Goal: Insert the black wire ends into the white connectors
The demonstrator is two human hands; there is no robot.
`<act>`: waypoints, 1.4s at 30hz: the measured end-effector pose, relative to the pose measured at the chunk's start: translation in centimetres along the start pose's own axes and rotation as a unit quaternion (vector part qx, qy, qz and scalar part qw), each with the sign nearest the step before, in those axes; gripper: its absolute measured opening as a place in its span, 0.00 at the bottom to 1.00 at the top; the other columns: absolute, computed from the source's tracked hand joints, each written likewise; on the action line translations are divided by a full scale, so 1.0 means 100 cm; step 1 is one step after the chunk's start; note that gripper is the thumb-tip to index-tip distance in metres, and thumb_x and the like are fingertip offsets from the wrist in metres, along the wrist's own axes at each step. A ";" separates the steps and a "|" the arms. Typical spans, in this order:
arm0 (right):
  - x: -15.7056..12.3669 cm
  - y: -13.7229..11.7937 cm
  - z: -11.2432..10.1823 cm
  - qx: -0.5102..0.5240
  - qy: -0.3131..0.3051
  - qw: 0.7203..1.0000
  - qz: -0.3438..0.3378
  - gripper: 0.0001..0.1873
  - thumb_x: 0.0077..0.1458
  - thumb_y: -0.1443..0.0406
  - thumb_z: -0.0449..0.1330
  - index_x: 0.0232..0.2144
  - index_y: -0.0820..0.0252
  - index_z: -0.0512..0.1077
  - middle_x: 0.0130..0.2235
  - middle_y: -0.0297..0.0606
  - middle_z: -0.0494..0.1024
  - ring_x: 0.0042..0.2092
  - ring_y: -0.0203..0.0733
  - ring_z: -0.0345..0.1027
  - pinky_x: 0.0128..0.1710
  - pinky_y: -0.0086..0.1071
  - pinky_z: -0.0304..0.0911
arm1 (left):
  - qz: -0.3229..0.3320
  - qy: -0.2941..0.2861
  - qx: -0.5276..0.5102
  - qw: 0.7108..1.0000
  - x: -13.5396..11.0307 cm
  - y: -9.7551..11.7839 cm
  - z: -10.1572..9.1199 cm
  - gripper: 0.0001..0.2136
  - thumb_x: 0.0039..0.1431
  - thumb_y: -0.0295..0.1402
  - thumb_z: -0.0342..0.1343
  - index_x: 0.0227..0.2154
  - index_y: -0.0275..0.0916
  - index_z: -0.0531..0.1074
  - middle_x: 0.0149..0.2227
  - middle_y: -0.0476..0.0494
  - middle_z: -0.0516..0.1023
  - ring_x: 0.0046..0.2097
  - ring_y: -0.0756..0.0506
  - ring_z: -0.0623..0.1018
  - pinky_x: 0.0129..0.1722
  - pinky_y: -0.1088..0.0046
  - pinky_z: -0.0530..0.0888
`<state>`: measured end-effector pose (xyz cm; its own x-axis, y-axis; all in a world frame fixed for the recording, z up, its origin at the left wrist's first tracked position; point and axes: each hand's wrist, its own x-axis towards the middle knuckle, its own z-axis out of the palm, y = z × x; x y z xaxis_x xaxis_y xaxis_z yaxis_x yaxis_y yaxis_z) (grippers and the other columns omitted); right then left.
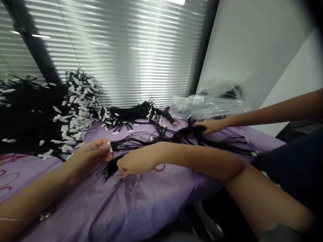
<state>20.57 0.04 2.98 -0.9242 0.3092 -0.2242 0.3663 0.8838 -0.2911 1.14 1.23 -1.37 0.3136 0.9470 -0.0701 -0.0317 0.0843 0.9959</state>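
Observation:
My left hand (93, 153) is closed in a pinch on a white tag (110, 146) at the end of thin black cords (141, 139). My right hand (136, 163) lies just beside it with fingers curled onto a loose bundle of black cords (111, 168) on the purple cloth (141, 205). What its fingers grip is partly hidden under the hand. The cords run right across the cloth toward another person's hand (212, 126), which rests on a dark bundle.
A large heap of black cords with white tags (73, 111) fills the left back. A smaller bundle (141, 111) lies in the middle back. A clear plastic bag (209, 104) sits at the back right, by the window blinds.

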 end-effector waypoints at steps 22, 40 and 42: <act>0.003 -0.006 0.014 0.056 0.298 0.950 0.076 0.05 0.55 0.69 0.53 0.28 0.66 0.67 0.29 0.33 0.68 0.29 0.29 0.56 0.30 0.25 0.50 | -0.001 -0.051 -0.010 0.999 -0.007 0.007 0.001 0.09 0.50 0.33 0.62 0.30 0.32 0.74 0.28 0.45 0.75 0.30 0.52 0.73 0.35 0.79 0.72; -0.059 -0.029 -0.011 -0.158 0.431 0.882 0.107 0.08 0.57 0.64 0.58 0.37 0.62 0.75 0.40 0.41 0.72 0.39 0.37 0.64 0.39 0.30 0.60 | 0.084 -0.076 0.022 0.993 -0.009 0.003 0.003 0.09 0.55 0.37 0.57 0.33 0.34 0.71 0.27 0.46 0.74 0.29 0.52 0.74 0.33 0.78 0.71; -0.087 -0.032 -0.017 -0.152 0.385 0.891 0.187 0.10 0.54 0.60 0.61 0.37 0.58 0.76 0.38 0.38 0.73 0.36 0.37 0.65 0.35 0.31 0.59 | 0.130 -0.066 0.106 0.984 -0.011 0.010 0.005 0.10 0.55 0.39 0.57 0.33 0.35 0.71 0.27 0.46 0.75 0.31 0.51 0.74 0.35 0.77 0.72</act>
<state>27.30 -4.88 7.46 -0.5874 0.6469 0.4862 0.7256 0.6871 -0.0374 1.26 0.16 -0.27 0.4426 0.8779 0.1829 0.0677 -0.2361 0.9694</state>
